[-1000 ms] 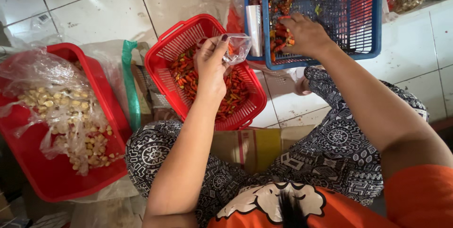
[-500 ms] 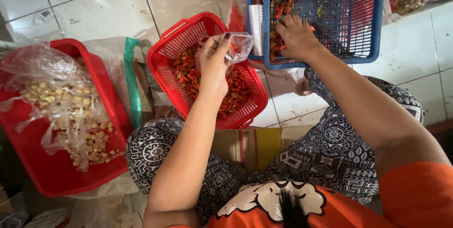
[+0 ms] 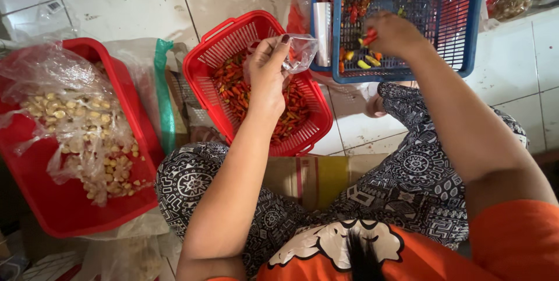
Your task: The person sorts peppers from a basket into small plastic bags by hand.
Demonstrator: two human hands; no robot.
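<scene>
The person sat on the tiled floor with knees spread, and both hands were busy over the baskets in front. The left hand was raised above the red basket, its fingers pinched on the mouth of a small clear plastic bag, which hung open in the air over the basket's far edge. Beneath it the red basket held a layer of small red and orange chillies. The right hand reached into the blue basket just beside, its fingers closed round a few red chillies at the fingertips; more loose chillies, yellow and orange, lay on the mesh right next to that hand. The two baskets touched at their near corners. Off to the person's left stood a red tray with a crumpled clear bag of pale peeled cloves, well apart from both hands. A flattened piece of cardboard lay between the patterned trouser legs
</scene>
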